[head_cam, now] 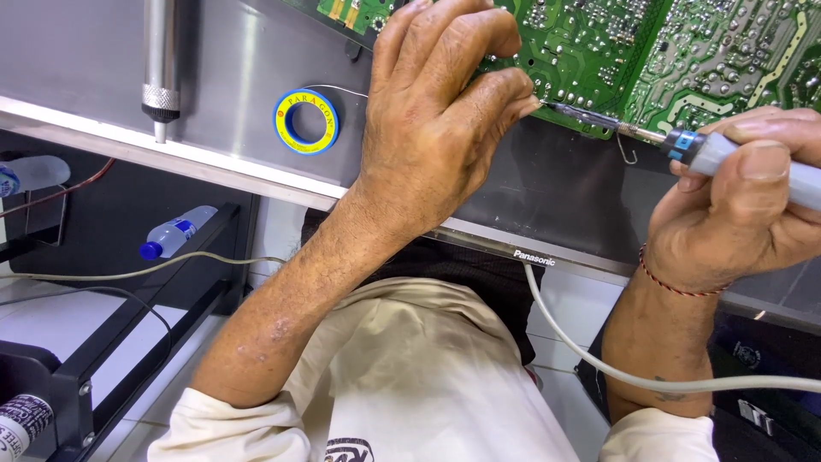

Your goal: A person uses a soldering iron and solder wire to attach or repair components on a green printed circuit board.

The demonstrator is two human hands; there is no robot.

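In the head view, the left hand (pixel 440 128) rests with fingers bent on the near edge of the green printed circuit board (pixel 684 60), pinching what seems a thin solder wire, at far right. The right hand (pixel 753 205) is clenched around a grey-handled soldering iron (pixel 727 154), tip touching the board's edge. A yellow-and-blue solder spool (pixel 306 121) lies left of the hands on the grey metal panel (pixel 248 77)

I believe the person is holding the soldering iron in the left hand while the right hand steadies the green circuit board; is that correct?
Not quite: the hands are swapped. In the head view, the right hand holds the soldering iron, its tip at the green circuit board, while the left hand rests its fingers on the board's edge.
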